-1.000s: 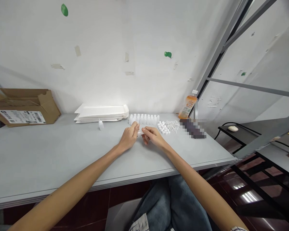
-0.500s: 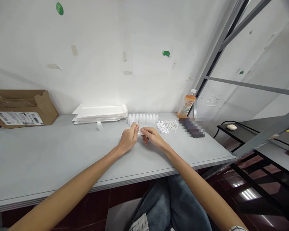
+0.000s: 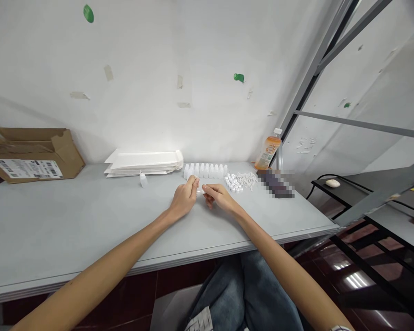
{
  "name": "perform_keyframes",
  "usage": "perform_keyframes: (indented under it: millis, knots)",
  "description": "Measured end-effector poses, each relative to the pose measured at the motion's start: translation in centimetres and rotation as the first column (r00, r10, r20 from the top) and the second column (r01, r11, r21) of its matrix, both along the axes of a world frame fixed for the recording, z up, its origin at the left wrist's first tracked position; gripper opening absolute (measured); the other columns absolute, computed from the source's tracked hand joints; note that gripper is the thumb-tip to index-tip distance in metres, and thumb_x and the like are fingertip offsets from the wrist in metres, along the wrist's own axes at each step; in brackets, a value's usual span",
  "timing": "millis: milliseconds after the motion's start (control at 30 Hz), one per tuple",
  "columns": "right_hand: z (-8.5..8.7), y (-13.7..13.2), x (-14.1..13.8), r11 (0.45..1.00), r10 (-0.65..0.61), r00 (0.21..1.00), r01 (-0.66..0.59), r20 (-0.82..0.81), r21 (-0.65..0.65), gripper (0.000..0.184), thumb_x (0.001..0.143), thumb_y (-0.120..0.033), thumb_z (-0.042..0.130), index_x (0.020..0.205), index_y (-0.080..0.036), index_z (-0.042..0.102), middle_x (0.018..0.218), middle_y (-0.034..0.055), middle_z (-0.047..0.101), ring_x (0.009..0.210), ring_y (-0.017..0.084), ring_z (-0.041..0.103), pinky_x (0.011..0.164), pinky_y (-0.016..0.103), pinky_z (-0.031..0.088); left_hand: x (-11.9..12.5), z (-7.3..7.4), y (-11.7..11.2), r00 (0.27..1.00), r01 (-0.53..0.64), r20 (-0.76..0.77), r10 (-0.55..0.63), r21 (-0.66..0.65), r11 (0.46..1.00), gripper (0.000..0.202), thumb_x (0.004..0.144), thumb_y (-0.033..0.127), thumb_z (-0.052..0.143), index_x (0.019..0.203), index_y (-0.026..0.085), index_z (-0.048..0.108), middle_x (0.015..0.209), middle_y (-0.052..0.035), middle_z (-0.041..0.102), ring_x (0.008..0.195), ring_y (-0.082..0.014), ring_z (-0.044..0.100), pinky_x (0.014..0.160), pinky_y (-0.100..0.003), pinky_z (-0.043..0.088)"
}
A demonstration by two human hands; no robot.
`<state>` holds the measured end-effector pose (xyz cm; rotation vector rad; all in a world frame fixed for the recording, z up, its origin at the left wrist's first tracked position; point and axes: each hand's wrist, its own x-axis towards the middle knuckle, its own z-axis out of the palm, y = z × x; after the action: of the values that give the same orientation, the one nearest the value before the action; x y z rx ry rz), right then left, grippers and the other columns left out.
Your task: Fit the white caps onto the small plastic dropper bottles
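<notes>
Left hand (image 3: 185, 197) and right hand (image 3: 219, 194) grasp 1 small translucent part (image 3: 199, 191), mostly hidden. From the hands: dropper bottles (image 3: 211, 171), 12 o'clock; white caps (image 3: 233, 182), 2 o'clock.

No wording can be made out for certain. The cardboard box (image 3: 71, 154) bears a white label (image 3: 27, 168) with small dark print and a barcode (image 3: 54, 168) at its right end, too small to read. The orange bottle (image 3: 269, 149) carries pale lettering and a printed panel, likewise illegible.
</notes>
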<state>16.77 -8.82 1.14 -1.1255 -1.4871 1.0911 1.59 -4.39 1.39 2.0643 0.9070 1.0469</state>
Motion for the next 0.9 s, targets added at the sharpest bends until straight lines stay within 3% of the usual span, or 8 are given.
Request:
perform_keyframes:
  millis: [167, 300, 433, 667, 767, 900]
  knots:
    - [0.0, -0.1, -0.2, 0.999, -0.034, 0.999, 0.034, 0.003, -0.022, 0.046, 0.086, -0.058, 0.048, 0.064, -0.018, 0.048, 0.055, -0.0038, 0.045, 0.040, 0.010, 0.048, 0.041, 0.025, 0.036, 0.2, 0.0, 0.5, 0.987, 0.096, 0.151, -0.060, -0.245, 0.965, 0.029, 0.094, 0.043, 0.035, 0.074, 0.021, 0.038, 0.056, 0.0072, 0.033, 0.045, -0.0084, 0.034, 0.045, -0.020, 0.034]
    - [0.1, -0.2, -0.2, 0.999, -0.044, 0.999, 0.044, 0.007, 0.015, 0.036, 0.086, -0.052, 0.052, 0.073, -0.019, 0.050, 0.060, -0.0027, 0.052, 0.042, 0.011, 0.051, 0.041, 0.025, 0.037, 0.2, -0.4, 1.1, 0.976, 0.129, 0.206, -0.063, -0.322, 0.938, 0.031, 0.093, 0.046, 0.036, 0.075, 0.022, 0.036, 0.053, 0.0088, 0.029, 0.040, -0.0075, 0.031, 0.039, -0.018, 0.024]
    - [0.0, -0.3, -0.2, 0.999, -0.036, 0.998, 0.036, 0.042, 0.011, 0.033, 0.087, -0.048, 0.051, 0.072, -0.019, 0.047, 0.057, -0.0041, 0.050, 0.042, 0.011, 0.050, 0.041, 0.024, 0.037, 0.1, -0.6, 1.0, 0.986, 0.113, 0.148, -0.077, -0.259, 0.959, 0.030, 0.093, 0.045, 0.035, 0.075, 0.022, 0.037, 0.053, 0.0087, 0.030, 0.041, -0.0074, 0.030, 0.041, -0.019, 0.029]
    - [-0.2, -0.1, -0.1, 0.999, -0.047, 0.994, 0.045, 0.095, 0.023, 0.041, 0.087, -0.055, 0.049, 0.065, -0.020, 0.044, 0.049, -0.0049, 0.045, 0.041, 0.010, 0.047, 0.043, 0.024, 0.034, 0.1, -0.2, 0.4, 0.994, 0.079, 0.084, -0.066, -0.163, 0.983, 0.032, 0.093, 0.046, 0.034, 0.074, 0.022, 0.038, 0.058, 0.0059, 0.036, 0.050, -0.0107, 0.038, 0.050, -0.023, 0.037]
    - [-0.3, 0.0, 0.0, 0.988, -0.139, 0.987, 0.132, 0.086, 0.081, 0.041, 0.087, -0.056, 0.049, 0.068, -0.019, 0.049, 0.055, -0.0032, 0.049, 0.043, 0.010, 0.048, 0.044, 0.024, 0.037, 0.0, -0.1, 0.5, 0.996, 0.076, 0.047, -0.070, -0.133, 0.988, 0.031, 0.094, 0.045, 0.033, 0.074, 0.022, 0.038, 0.058, 0.0052, 0.040, 0.052, -0.0121, 0.042, 0.053, -0.024, 0.037]
    - [-0.1, 0.0, 0.2, 0.923, -0.340, 0.936, 0.314, 0.093, 0.221, 0.032, 0.086, -0.050, 0.053, 0.078, -0.019, 0.057, 0.065, -0.0009, 0.055, 0.049, 0.011, 0.050, 0.047, 0.024, 0.040, -0.1, -0.5, 0.8, 0.990, 0.077, -0.118, -0.078, -0.015, 0.997, 0.029, 0.095, 0.041, 0.032, 0.076, 0.022, 0.042, 0.062, 0.0028, 0.048, 0.058, -0.0151, 0.049, 0.057, -0.026, 0.037]
